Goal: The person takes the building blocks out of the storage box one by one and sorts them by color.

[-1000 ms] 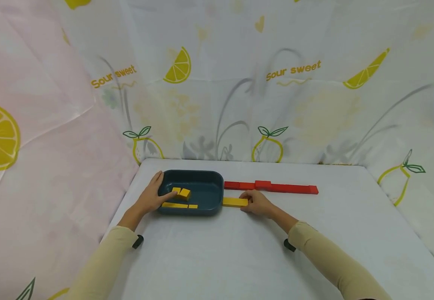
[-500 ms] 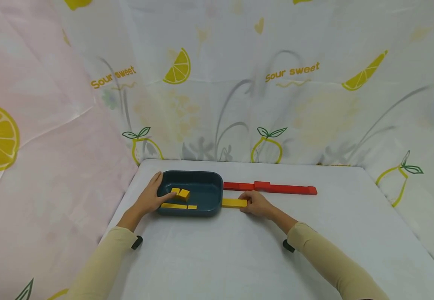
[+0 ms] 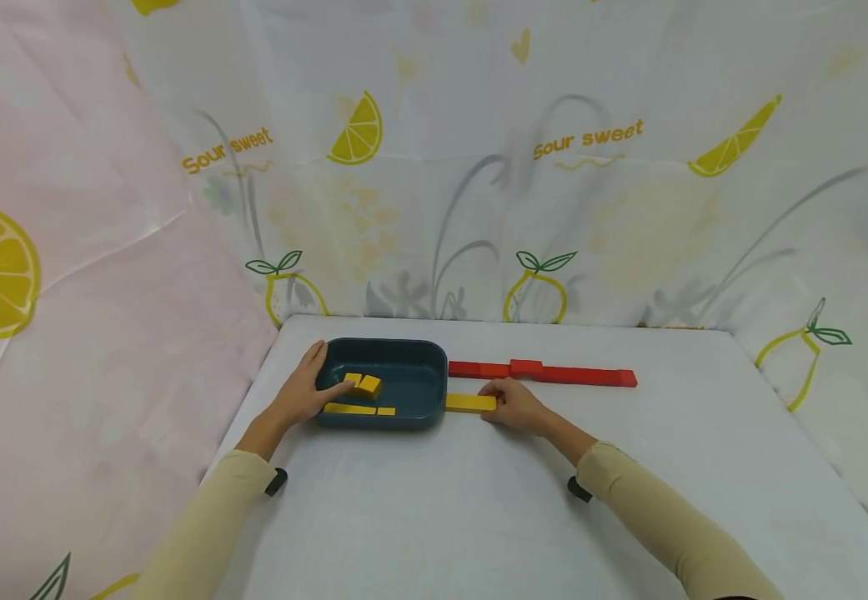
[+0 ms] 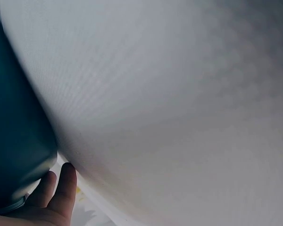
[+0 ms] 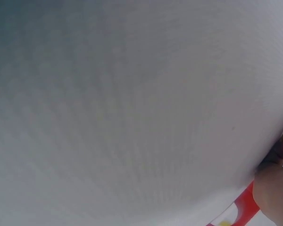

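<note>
Yellow block (image 3: pixel 469 403) — a flat, oblong bar, plain bright yellow with squared ends, lying flat on the white table (image 3: pixel 479 517). It sits just off the fingertips of the right hand (image 3: pixel 516 405), which grips its near end with curled fingers; its far end touches or nearly touches the outer wall of the tray.

Dark teal tray (image 3: pixel 411 400) — rectangular, rounded corners, raised rim, directly beyond the yellow block from the right hand. The left hand (image 3: pixel 300 393) rests on its opposite end: thumb laid along the rim, fingers lying fairly straight over the edge into the tray, one fingertip touching the small blocks.

Small yellow blocks (image 3: pixel 363 384) — a pair of short pieces at the left hand's fingertips, one sitting tilted. Below them, along the tray's near wall, a long thin yellow bar (image 3: pixel 349 409) with a short yellow piece (image 3: pixel 386 412) just beside its end.

Red blocks (image 3: pixel 542 372) — a row laid end to end, just beyond the right hand's knuckles, running away from the tray; one piece stands slightly proud of the line.

Wrist views — mostly blurred white cloth; the left shows fingers (image 4: pixel 61 188) against the tray wall, the right a sliver of red.

Backdrop: lemon-printed curtain (image 3: pixel 584 167); pink cloth (image 3: pixel 66 333) beyond the left hand.
</note>
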Available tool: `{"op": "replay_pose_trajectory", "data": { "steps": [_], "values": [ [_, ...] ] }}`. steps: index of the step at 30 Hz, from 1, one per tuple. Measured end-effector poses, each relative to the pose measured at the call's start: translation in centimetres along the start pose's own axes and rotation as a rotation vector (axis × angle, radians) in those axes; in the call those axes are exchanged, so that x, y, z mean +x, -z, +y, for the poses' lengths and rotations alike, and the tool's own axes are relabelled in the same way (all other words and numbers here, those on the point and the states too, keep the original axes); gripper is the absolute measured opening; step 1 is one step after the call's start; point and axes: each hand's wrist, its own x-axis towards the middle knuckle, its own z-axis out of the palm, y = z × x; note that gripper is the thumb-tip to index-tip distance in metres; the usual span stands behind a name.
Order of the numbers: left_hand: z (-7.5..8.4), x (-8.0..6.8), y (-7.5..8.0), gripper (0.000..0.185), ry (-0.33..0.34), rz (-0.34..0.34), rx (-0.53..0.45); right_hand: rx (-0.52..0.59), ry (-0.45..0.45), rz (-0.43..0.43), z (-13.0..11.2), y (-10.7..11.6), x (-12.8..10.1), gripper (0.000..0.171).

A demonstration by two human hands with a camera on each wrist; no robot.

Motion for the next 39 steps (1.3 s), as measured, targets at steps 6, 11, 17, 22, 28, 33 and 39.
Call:
{"op": "replay_pose_trajectory", "data": {
  "steps": [6, 11, 17, 22, 28, 33, 39],
  "values": [
    [-0.1, 0.1, 0.0, 0.109, -0.005, 0.003, -0.001, 0.000, -0.002, 0.002, -0.1, 0.0, 0.0, 0.034],
    [-0.3, 0.0, 0.2, 0.109, -0.005, 0.005, -0.005, 0.001, 0.007, -0.002, -0.1, -0.1, 0.3, 0.035],
    [-0.4, 0.0, 0.8, 0.108, 0.007, 0.005, -0.003, 0.011, 0.038, -0.002, -0.3, -0.1, 0.6, 0.040],
    [-0.3, -0.1, 0.5, 0.107, 0.002, 0.002, -0.019, 0.055, 0.056, 0.048, -0.2, 0.0, -0.6, 0.054],
    [-0.2, -0.4, -0.2, 0.108, 0.002, -0.004, -0.002, 0.017, 0.195, 0.089, -1.9, 0.4, -3.1, 0.065],
    [0.2, -0.3, 0.0, 0.107, -0.004, -0.009, -0.003, 0.037, 0.290, 0.125, -4.7, 1.0, -2.8, 0.063],
    [0.1, -0.7, -0.1, 0.106, -0.001, 0.004, -0.028, 0.114, 0.429, 0.057, -7.9, -0.8, -1.4, 0.054]
  ]
}}
